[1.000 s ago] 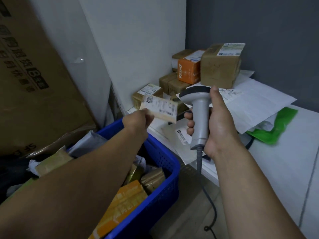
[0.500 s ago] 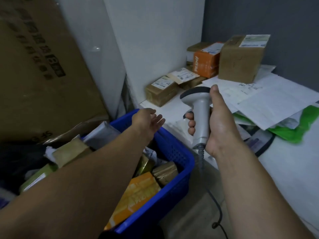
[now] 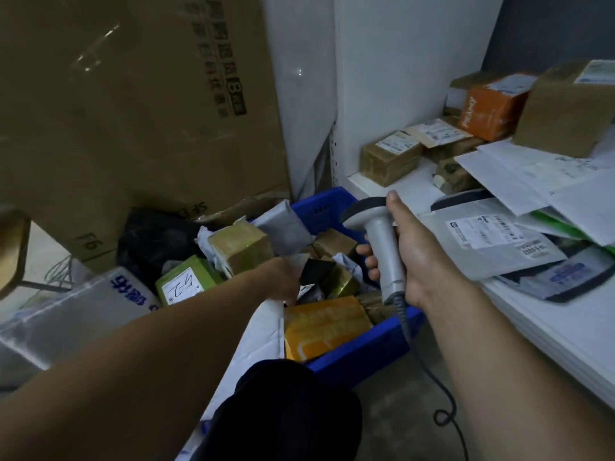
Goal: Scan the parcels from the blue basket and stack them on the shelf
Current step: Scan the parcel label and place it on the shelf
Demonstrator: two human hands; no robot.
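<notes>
The left grip (image 3: 283, 277) reaches down into the blue basket (image 3: 362, 349), at 9 o'clock of the scanner (image 3: 379, 241). Only its back shows. The fingers are hidden behind the knuckles, so I cannot tell whether it holds anything. A pale scrap (image 3: 299, 261) pokes out at its 1 o'clock, too blurred to identify.

The right grip (image 3: 416, 257) is wrapped round the scanner's grey handle, thumb laid up toward the head, above the basket's right rim. The cable (image 3: 444, 417) drops toward 6 o'clock and leaves the frame at the bottom edge.

The basket is heaped with parcels. An orange parcel (image 3: 326, 324) lies at the near side, with a tan box (image 3: 243, 247) and a green box (image 3: 186, 284) at 10 o'clock of the left grip. The basket's left wall is buried under parcels and the forearm. A white mailer (image 3: 256, 344) lies partly under that forearm, and a dark clothed shape (image 3: 283, 410) covers its lower end.

The shelf (image 3: 549, 341) fills the 3 o'clock side. At 1 to 2 o'clock stand an orange box (image 3: 489, 111), a brown box (image 3: 562, 114) cut by the right edge, and a small tan box (image 3: 389, 158). Loose papers (image 3: 532, 174) overlap a labelled grey mailer (image 3: 492, 237), whose print is unreadable. A large cardboard box (image 3: 133, 111) at 11 o'clock runs off the top.
</notes>
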